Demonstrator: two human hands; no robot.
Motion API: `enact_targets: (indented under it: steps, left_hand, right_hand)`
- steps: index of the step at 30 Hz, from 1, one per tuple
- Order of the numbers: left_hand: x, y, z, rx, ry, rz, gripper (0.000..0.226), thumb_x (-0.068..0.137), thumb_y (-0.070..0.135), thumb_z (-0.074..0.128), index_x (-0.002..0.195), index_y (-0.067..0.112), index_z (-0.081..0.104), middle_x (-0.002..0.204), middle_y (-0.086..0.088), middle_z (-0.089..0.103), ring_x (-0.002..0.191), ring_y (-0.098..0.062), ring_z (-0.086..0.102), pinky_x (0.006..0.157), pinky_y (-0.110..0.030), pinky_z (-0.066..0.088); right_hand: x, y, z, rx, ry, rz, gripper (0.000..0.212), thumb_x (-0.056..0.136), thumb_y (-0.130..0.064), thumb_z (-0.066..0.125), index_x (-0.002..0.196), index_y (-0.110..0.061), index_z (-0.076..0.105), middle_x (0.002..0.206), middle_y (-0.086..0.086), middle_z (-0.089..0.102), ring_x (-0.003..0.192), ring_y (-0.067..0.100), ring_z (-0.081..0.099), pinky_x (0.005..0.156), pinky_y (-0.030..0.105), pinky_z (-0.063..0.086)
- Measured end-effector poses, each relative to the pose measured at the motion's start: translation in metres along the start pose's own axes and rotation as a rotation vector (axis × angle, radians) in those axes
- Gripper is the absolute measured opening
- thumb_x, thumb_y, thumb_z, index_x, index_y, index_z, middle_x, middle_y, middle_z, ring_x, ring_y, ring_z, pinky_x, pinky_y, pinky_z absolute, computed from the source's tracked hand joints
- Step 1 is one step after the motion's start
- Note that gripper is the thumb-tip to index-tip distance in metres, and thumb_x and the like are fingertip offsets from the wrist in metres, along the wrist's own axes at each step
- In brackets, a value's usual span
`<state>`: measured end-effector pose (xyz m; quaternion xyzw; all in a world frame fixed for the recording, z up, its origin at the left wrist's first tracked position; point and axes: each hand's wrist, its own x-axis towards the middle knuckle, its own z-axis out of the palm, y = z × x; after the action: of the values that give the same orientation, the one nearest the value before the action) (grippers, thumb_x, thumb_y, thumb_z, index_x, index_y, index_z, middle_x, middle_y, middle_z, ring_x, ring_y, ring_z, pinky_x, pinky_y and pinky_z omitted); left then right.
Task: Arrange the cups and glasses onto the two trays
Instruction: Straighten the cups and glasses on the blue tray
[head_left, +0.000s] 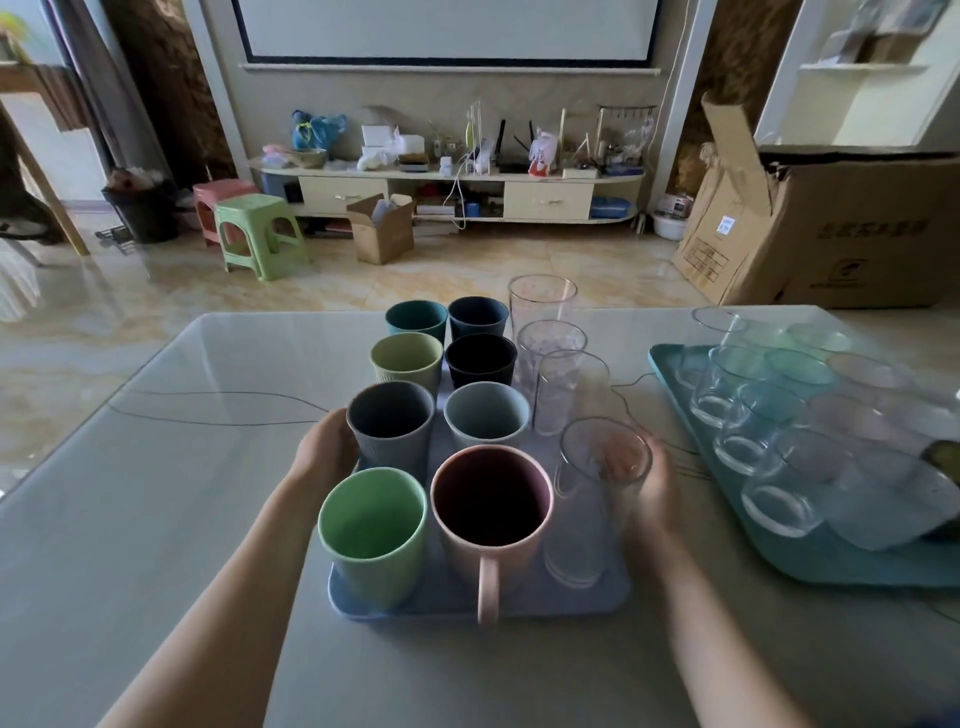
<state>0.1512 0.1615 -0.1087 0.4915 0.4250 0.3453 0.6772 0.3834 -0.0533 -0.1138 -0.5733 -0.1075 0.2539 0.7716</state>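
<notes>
A light blue tray (524, 603) sits in the middle of the table, in front of me. It carries two rows of coloured cups, with a green cup (371, 566) and a pink mug (493, 556) nearest me. A row of tall clear glasses (579, 535) stands along its right side. My left hand (324, 454) rests against the tray's left edge beside a grey cup (390, 431), with its fingers hidden. My right hand (655, 486) is at the tray's right edge behind the nearest tall glass. A teal tray (670, 376) on the right holds several short clear glasses (758, 415).
The table (156, 519) has a pale glossy top with thin wires lying across it. A dark object (943, 452) lies at the right edge by the teal tray. Beyond the table stand a large cardboard box (857, 234), plastic stools (257, 228) and a TV cabinet.
</notes>
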Motion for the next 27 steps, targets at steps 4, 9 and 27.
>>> enact_targets:
  steps: [4, 9, 27]
  left_hand:
    - [-0.057, 0.001, -0.014, 0.15, -0.113, -0.002, 0.05, 0.081, -0.027, 0.033, 0.114, 0.001, 0.057, 0.099, -0.011, 0.072, 0.079, -0.019, 0.068, 0.055, -0.019, 0.056]
    - [-0.113, 0.01, -0.051, 0.508, -0.468, 0.037, 0.082, 0.063, -0.02, 0.05, 0.132, 0.026, 0.047, 0.131, 0.013, 0.058, 0.113, 0.008, 0.054, 0.072, -0.018, 0.049]
    - [-0.125, -0.014, 0.001, 0.488, -0.292, 0.186, 0.091, 0.049, 0.025, 0.087, 0.13, 0.018, 0.046, 0.12, 0.002, 0.063, 0.113, -0.012, 0.058, 0.094, -0.025, 0.047]
  right_hand:
    - [-0.065, 0.004, -0.022, -0.148, -0.039, -0.048, 0.054, 0.088, 0.01, 0.035, 0.134, -0.015, 0.048, 0.125, 0.001, 0.056, 0.115, 0.019, 0.05, 0.075, 0.015, 0.047]
    - [-0.12, 0.017, -0.035, -0.339, -0.247, -0.136, 0.086, 0.082, 0.018, 0.051, 0.149, -0.026, 0.019, 0.146, -0.011, 0.035, 0.13, 0.003, 0.035, 0.104, 0.024, 0.03]
    - [-0.101, 0.009, -0.021, -0.677, -0.145, -0.337, 0.07, 0.082, -0.014, 0.072, 0.142, -0.019, 0.036, 0.134, 0.004, 0.057, 0.119, 0.021, 0.058, 0.09, 0.028, 0.048]
